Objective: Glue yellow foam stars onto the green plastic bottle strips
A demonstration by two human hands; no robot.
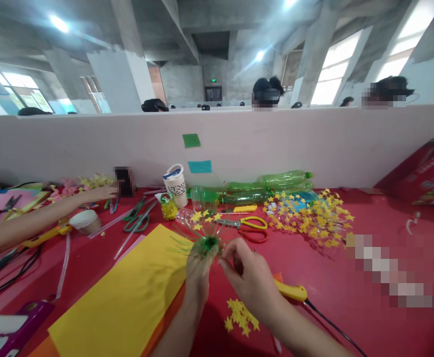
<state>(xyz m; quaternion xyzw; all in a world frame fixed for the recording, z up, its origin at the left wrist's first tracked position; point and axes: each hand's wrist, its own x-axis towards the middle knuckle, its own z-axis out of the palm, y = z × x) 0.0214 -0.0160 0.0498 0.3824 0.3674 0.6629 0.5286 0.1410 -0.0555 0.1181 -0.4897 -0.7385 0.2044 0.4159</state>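
Note:
My left hand (197, 270) is wrapped round a green plastic bottle piece (211, 242) cut into thin, splayed strips. Several yellow paper stars (204, 218) sit at the far strip tips. Close by on the right, my right hand (252, 277) has thumb and forefinger pinched together at the strips' edge; whatever is between them is too small to make out. Below it lies a pile of loose yellow stars (241, 316). A yellow-handled tool with a black cord (293, 290) is partly hidden behind my right hand.
Yellow paper (120, 292) lies at left. Beyond my hands are red-and-yellow scissors (254, 223), green bottles (287, 178), a paper cup (176, 188) and a star-tipped bunch (321, 218). Another person's arm (45, 213) reaches in from the left. A white partition (127, 144) stands behind.

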